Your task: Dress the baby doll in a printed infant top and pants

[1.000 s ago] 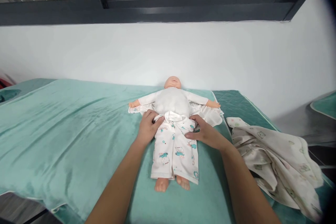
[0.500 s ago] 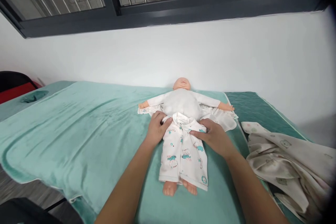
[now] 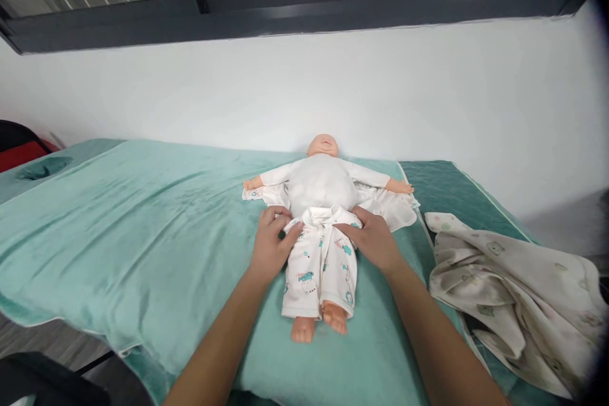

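A baby doll (image 3: 323, 183) lies on its back with its arms spread and its head toward the wall. White printed pants (image 3: 304, 273) cover its legs, and its bare feet (image 3: 303, 330) stick out below the cuffs. My left hand (image 3: 275, 242) pinches the waistband at the left side between thumb and fingers. At the right side of the waist, my right hand (image 3: 372, 236) grips the same waistband. An opened white shirt (image 3: 390, 208) is spread beneath the doll's back and arms.
A green plush sheet (image 3: 143, 228) covers the bed under the doll. At the right lies a crumpled cream printed cloth (image 3: 509, 285) on a darker green cover (image 3: 428, 184). Behind the bed rise a white wall (image 3: 190, 95) and a dark window frame (image 3: 333, 6). A black object (image 3: 47, 380) stands at lower left.
Both hands have drawn the waistband up toward the doll's belly. The pants' cuffs sit higher, so more of the feet shows. The view has shifted slightly.
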`<control>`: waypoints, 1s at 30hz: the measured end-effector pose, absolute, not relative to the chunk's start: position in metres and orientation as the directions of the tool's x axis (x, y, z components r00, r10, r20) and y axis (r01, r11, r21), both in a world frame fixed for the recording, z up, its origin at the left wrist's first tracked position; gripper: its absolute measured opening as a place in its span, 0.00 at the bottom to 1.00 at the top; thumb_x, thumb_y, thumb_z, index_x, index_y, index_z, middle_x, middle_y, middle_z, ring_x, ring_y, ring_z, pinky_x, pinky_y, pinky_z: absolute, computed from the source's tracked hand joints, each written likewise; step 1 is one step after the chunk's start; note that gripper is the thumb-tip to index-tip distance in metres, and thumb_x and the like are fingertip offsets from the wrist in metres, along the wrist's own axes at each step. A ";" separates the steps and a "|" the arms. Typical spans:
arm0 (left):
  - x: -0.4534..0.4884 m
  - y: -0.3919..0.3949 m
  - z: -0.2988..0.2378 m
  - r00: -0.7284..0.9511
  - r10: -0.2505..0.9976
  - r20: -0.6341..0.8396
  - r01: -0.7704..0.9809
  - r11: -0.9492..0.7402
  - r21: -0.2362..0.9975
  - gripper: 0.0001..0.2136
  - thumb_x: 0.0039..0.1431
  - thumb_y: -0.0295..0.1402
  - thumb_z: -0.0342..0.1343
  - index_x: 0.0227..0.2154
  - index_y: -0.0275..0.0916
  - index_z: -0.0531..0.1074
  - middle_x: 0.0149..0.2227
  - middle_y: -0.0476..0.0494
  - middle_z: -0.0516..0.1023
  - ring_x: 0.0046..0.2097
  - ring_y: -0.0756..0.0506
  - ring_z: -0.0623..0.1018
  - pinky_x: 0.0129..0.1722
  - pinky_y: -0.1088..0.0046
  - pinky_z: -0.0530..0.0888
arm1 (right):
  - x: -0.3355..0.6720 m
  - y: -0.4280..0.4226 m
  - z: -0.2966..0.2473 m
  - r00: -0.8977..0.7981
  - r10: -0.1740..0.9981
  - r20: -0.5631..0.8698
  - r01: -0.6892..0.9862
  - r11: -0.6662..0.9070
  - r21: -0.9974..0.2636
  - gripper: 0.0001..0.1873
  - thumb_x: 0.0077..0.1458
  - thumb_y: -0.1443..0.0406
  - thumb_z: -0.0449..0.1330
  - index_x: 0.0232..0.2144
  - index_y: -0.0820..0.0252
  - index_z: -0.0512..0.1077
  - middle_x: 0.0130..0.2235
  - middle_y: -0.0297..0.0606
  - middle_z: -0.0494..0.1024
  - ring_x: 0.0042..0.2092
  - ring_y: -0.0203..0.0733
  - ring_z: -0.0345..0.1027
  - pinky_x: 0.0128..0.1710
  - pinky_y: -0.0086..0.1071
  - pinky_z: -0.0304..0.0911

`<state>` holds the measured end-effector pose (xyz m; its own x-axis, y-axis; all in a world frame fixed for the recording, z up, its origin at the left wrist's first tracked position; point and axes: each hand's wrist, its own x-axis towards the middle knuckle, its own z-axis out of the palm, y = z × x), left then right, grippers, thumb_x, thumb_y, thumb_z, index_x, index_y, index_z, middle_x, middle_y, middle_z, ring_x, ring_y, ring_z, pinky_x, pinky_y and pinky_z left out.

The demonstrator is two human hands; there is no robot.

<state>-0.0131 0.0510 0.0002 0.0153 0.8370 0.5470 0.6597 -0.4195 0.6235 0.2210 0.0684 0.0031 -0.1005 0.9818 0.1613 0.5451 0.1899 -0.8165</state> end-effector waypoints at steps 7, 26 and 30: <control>-0.017 0.011 -0.004 0.066 0.922 0.381 0.572 -0.348 0.743 0.10 0.59 0.42 0.58 0.36 0.41 0.71 0.50 0.42 0.66 0.55 0.42 0.68 0.55 0.64 0.66 | 0.220 0.069 0.001 -0.049 0.979 0.198 0.560 0.191 -0.806 0.14 0.47 0.53 0.64 0.25 0.57 0.69 0.24 0.26 0.68 0.30 0.36 0.59 0.29 0.29 0.50; -0.015 0.021 -0.006 0.056 0.919 0.390 0.548 -0.355 0.757 0.10 0.59 0.41 0.59 0.37 0.41 0.69 0.49 0.43 0.66 0.53 0.44 0.70 0.54 0.67 0.67 | 0.214 0.012 -0.001 -0.184 0.978 0.096 0.301 0.149 -0.942 0.19 0.54 0.50 0.62 0.27 0.57 0.63 0.26 0.28 0.62 0.30 0.35 0.54 0.28 0.27 0.52; -0.012 0.028 -0.001 0.055 0.905 0.422 0.556 -0.379 0.739 0.09 0.60 0.40 0.58 0.37 0.41 0.69 0.48 0.44 0.66 0.51 0.45 0.70 0.51 0.69 0.68 | 0.214 0.011 -0.003 -0.210 0.975 0.076 0.243 0.128 -0.962 0.18 0.54 0.51 0.62 0.40 0.56 0.68 0.35 0.31 0.72 0.36 0.38 0.63 0.35 0.29 0.60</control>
